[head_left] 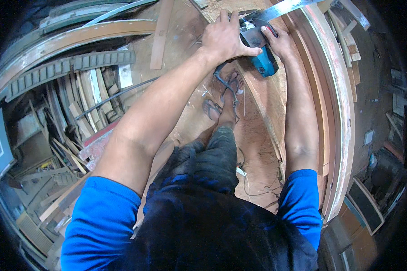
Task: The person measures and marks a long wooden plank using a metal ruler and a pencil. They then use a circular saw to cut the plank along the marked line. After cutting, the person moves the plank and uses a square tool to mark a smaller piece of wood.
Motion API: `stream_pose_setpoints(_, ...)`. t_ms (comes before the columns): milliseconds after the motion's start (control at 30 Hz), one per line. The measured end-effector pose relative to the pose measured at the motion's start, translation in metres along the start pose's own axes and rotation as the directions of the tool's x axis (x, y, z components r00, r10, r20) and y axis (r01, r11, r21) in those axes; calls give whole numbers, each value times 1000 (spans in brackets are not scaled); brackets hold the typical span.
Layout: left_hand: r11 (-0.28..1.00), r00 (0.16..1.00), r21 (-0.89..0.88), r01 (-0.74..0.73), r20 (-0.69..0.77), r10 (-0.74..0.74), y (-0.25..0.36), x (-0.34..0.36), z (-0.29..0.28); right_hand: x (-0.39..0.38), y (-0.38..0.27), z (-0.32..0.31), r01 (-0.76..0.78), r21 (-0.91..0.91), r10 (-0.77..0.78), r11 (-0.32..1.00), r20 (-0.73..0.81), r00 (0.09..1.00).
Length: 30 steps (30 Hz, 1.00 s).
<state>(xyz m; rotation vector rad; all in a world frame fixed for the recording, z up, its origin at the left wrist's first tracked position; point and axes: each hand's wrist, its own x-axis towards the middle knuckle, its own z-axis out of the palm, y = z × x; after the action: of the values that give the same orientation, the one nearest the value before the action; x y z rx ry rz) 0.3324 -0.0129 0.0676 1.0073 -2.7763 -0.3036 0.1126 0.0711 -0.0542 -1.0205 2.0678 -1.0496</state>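
Note:
A teal and black corded power tool [252,38] rests on a wooden workpiece [269,99] at the top centre; its exact kind is hard to make out. My left hand [222,34] grips its left side, thumb stretched across the body and fingers bent over the far edge. Round the right side of the tool closes my right hand [279,41], its thumb on top near the black handle. Its underside and most of my right fingers are hidden. Just beyond the tool lies a shiny metal strip [288,8], slanting up to the right.
Long curved-looking boards [337,113] run along my right side. Stacked timber offcuts [83,95] fill the left, beside a slatted strip [63,68]. A loose plank [162,38] lies at the upper left. The dark cord [218,74] hangs near my sandalled feet [228,88]. Wood dust covers the floor [255,149].

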Motion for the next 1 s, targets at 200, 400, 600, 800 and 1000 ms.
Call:
stream_pose_setpoints(200,999,999,-22,31,35,-31,-7,-1,2,4,-10,1,-36,-21,36,999,15,999)
stream_pose_setpoints(400,999,1000,-49,9,-1,-9,-14,-3,6,5,-14,2,-55,-16,55,998,13,998)
stream_pose_setpoints(600,999,1000,-42,19,7,-19,-11,-4,9,2,-20,-2,-117,-23,118,993,72,990)
stream_pose_setpoints(800,999,999,-39,-25,-46,24,-6,-6,10,-10,-26,-6,-77,57,72,995,78,994)
stream_pose_setpoints(1000,999,1000,-38,20,5,-19,-9,-5,8,-12,-27,-7,-90,41,86,995,101,991)
